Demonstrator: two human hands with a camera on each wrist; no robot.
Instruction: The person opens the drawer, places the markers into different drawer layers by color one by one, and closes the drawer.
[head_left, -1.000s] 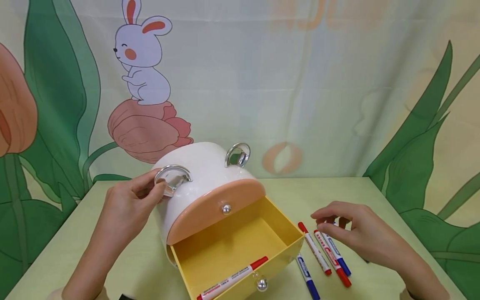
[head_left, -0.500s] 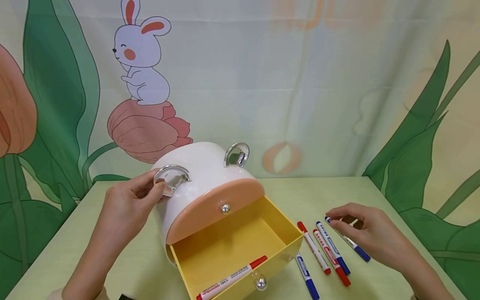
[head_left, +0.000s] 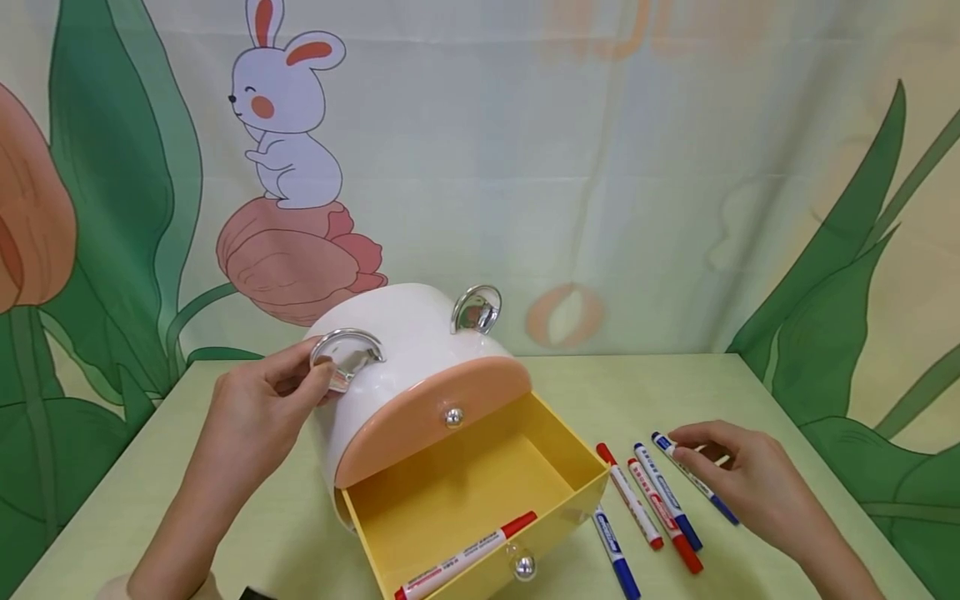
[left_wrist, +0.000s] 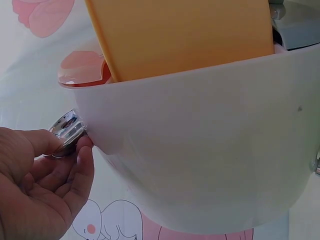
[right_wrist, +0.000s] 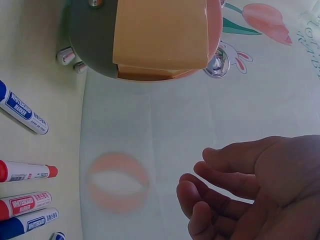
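My left hand (head_left: 258, 412) pinches a silver ear-shaped ring (head_left: 348, 343) on the white cabinet (head_left: 408, 321). Its yellow drawer (head_left: 558, 446) is pulled out, and a red marker (head_left: 468, 554) lies in it along the front wall. Over the rightmost blue marker (head_left: 678, 461) hovers my right hand (head_left: 757, 479), thumb and fingers bent a little. The right wrist view shows nothing between those fingers (right_wrist: 217, 155). To the left of that marker lie another blue marker (head_left: 662, 483), a red-capped marker (head_left: 663, 504) and a slimmer red-ended marker (head_left: 633, 508).
A blue marker (head_left: 617, 554) lies close to the drawer's right front corner. The cabinet carries a second silver ring (head_left: 476, 308) and a peach upper front (head_left: 480, 392) with a round knob. Behind the green table (head_left: 600, 375) hangs a printed cloth (head_left: 660, 208).
My right hand has moved right and slightly toward me, from above the middle markers to the rightmost blue one, uncovering the other blue marker. My left hand stays on the ring.
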